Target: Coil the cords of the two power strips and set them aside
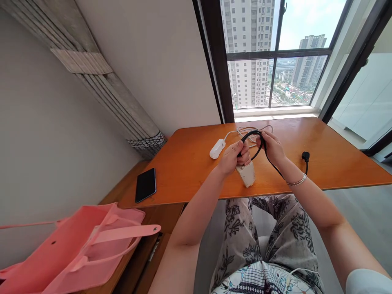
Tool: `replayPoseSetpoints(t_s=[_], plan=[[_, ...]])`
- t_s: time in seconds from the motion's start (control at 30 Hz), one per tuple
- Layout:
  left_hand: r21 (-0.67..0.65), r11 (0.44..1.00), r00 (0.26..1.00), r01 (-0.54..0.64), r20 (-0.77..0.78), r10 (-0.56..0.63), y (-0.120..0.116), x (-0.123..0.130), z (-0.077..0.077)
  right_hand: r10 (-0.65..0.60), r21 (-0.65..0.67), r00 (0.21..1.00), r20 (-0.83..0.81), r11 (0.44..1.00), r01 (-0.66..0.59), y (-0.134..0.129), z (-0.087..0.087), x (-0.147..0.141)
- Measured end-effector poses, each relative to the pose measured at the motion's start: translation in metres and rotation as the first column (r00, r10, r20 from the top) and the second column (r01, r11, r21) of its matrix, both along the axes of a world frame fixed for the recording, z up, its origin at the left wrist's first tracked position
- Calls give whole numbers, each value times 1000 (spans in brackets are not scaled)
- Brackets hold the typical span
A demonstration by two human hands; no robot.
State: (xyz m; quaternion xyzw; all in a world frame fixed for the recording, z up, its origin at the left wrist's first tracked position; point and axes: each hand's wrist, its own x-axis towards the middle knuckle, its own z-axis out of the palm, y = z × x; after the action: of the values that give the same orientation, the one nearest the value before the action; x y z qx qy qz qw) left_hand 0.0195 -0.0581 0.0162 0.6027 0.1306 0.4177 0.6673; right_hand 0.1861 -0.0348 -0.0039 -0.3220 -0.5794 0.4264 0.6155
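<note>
A black power cable [253, 132] arches in a loop between my two hands above the wooden table. My left hand [235, 157] is closed round one side of the loop. My right hand [272, 148] pinches the other side, and the cable hangs down from it past my right wrist. Just below my left hand is a scuffed off-white block [247, 175], possibly a power strip; I cannot tell whether the hand touches it. A black plug [305, 156] on a black cord lies to the right of my right forearm.
Behind my hands, a white socket block [217, 148] lies on the wooden table [183, 163] with its white cord [233, 131] coiled. A dark phone [145, 185] rests near the left edge. A pink bag [101, 241] stands lower left; a window [275, 57] is beyond.
</note>
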Motion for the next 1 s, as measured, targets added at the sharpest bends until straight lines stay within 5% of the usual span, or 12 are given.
replayPoseSetpoints(t_s=[0.23, 0.43, 0.63, 0.83, 1.0], plan=[[-129, 991, 999, -42, 10, 43, 1, -3, 1, -58, -38, 998, 4, 998, 58, 1, -13, -1], [-52, 992, 992, -118, 48, 120, 1, 0, -1, 2, -83, 1000, 0, 997, -2, -3, -28, -3], [-44, 976, 976, -215, 19, 216, 4, 0, -5, 3, -52, 970, 242, 999, 10, -14, -54, 0], [-122, 982, 987, -143, 57, 151, 2, -3, -4, -126, 124, 818, 562, 990, 67, -33, -62, 4], [-118, 977, 980, -177, 76, 186, 4, -5, -6, -234, 236, 587, 775, 969, 74, -48, -62, 11]])
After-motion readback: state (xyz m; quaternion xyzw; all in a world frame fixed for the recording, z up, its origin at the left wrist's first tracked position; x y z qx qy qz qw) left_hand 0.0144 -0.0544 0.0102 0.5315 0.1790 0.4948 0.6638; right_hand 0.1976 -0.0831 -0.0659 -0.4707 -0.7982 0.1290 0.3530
